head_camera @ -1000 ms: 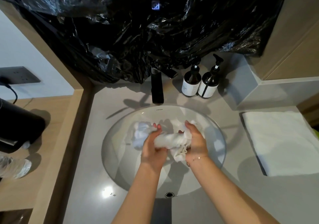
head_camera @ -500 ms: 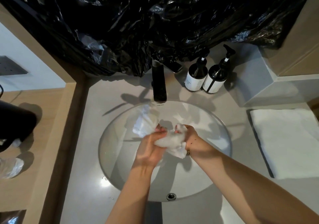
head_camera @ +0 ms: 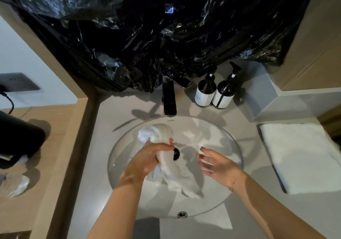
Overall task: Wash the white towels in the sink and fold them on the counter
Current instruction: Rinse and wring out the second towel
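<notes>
Black plastic sheeting (head_camera: 166, 36) covers the whole wall behind the faucet (head_camera: 169, 100), pretty crinkly and shiny. The desk (head_camera: 276, 211) is pale grey stone, with a wood shelf (head_camera: 46, 165) on the left and a grey wall outlet (head_camera: 18, 82) above it. Dim lighting, soft shadows.

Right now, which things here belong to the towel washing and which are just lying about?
In the job: wet towel gripped by left hand, right hand open, sink, faucet, folded towel on counter.
Lying about: two pump bottles, black plastic sheet.
</notes>
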Demonstrator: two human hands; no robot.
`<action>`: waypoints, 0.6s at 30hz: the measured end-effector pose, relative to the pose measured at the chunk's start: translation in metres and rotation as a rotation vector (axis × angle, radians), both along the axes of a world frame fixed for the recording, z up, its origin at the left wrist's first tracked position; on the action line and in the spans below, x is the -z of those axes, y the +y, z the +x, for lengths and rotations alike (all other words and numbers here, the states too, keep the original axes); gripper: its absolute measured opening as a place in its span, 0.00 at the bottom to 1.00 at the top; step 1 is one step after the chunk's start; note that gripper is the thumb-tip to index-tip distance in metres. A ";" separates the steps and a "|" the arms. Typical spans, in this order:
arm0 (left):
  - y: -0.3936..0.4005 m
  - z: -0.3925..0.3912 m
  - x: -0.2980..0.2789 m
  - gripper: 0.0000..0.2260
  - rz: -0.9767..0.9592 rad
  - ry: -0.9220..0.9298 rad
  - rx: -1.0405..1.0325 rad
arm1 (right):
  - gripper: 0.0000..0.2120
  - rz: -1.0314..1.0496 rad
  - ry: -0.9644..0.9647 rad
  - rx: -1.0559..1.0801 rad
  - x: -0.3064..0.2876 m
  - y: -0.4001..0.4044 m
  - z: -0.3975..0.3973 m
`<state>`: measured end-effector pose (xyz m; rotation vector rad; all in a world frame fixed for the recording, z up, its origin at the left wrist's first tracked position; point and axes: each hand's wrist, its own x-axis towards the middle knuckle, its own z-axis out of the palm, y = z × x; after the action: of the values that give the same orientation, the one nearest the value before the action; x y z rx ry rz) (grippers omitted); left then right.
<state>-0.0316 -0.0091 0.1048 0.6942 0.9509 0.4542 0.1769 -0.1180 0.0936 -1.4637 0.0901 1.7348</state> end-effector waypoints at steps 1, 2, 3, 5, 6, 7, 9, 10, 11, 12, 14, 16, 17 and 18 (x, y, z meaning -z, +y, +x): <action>0.003 0.000 -0.008 0.19 0.023 0.041 0.084 | 0.16 0.023 -0.003 0.006 -0.005 0.001 0.004; 0.006 -0.001 -0.017 0.16 0.050 0.050 0.206 | 0.22 0.047 0.013 -0.013 -0.008 0.005 0.007; 0.007 -0.002 -0.022 0.14 0.072 0.042 0.326 | 0.29 0.056 0.038 -0.030 -0.009 0.010 0.007; 0.007 0.003 -0.039 0.15 0.123 0.029 0.546 | 0.38 0.102 0.216 0.002 -0.009 0.022 0.000; 0.008 0.007 -0.044 0.16 0.136 0.071 0.631 | 0.40 0.143 0.351 0.027 -0.007 0.028 -0.004; 0.009 0.012 -0.049 0.16 0.142 0.121 0.707 | 0.42 0.193 0.447 0.021 -0.006 0.032 -0.008; 0.009 0.023 -0.053 0.14 0.140 0.208 0.890 | 0.46 0.303 0.490 -0.021 -0.004 0.036 -0.015; 0.009 0.027 -0.051 0.12 0.143 0.239 0.969 | 0.47 0.346 0.481 -0.014 -0.002 0.036 -0.018; 0.009 0.030 -0.049 0.11 0.140 0.256 1.016 | 0.48 0.372 0.479 -0.006 -0.001 0.034 -0.019; 0.009 0.033 -0.047 0.10 0.149 0.272 1.041 | 0.46 0.386 0.470 0.005 0.003 0.033 -0.020; 0.010 0.035 -0.043 0.10 0.148 0.290 1.058 | 0.37 0.430 0.383 0.006 0.003 0.031 -0.020; 0.010 0.033 -0.035 0.09 0.165 0.324 1.039 | 0.27 0.462 0.324 -0.014 0.000 0.034 -0.016; 0.008 0.031 -0.032 0.12 0.185 0.348 1.005 | 0.26 0.462 0.339 -0.006 -0.002 0.036 -0.014; 0.007 0.029 -0.026 0.16 0.215 0.379 0.934 | 0.25 0.457 0.331 0.012 -0.003 0.038 -0.012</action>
<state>-0.0030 -0.0024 0.1305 1.3500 0.8213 -0.4237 0.1651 -0.0798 0.0970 -0.8406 -0.1173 1.8261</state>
